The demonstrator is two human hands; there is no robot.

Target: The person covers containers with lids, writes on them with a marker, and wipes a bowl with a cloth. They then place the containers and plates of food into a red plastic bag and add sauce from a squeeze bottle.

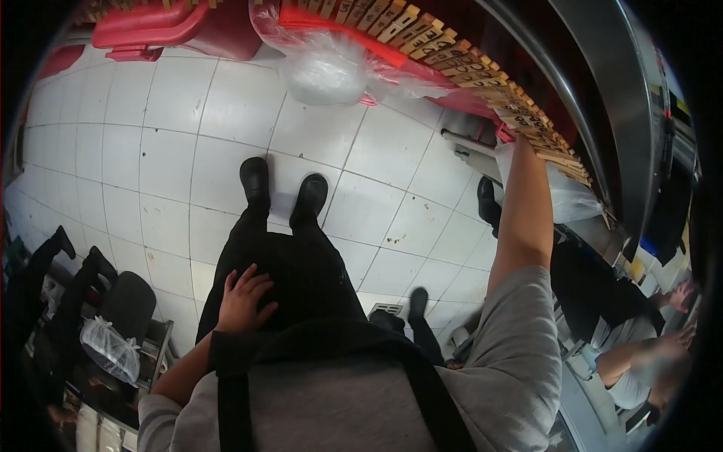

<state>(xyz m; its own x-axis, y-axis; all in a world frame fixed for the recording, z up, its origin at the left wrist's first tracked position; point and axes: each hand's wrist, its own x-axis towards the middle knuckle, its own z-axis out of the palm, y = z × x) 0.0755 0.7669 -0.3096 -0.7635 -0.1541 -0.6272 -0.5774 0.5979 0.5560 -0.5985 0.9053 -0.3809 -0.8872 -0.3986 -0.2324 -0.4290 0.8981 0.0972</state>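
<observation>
My left hand [245, 296] lies on the black cloth over my thigh, fingers spread and nothing held. My right forearm [525, 207] stretches up to a curved row of wooden clothespins [497, 84] with dark markings. Past the wrist, my right hand is hidden at the lower part of that row, so its fingers do not show. Clear plastic [576, 197] hangs beside the wrist, below the clothespins. Farther left under the row are a red strip [343, 34] and a bulging clear plastic bag [324, 75].
A red bin [177, 30] stands at the upper left on white floor tiles [151, 162]. A curved metal edge [561, 83] runs behind the clothespins. Other people are near: one at the right [633, 369], dark-clothed legs [45, 279] at the left. A bagged item [111, 349] sits lower left.
</observation>
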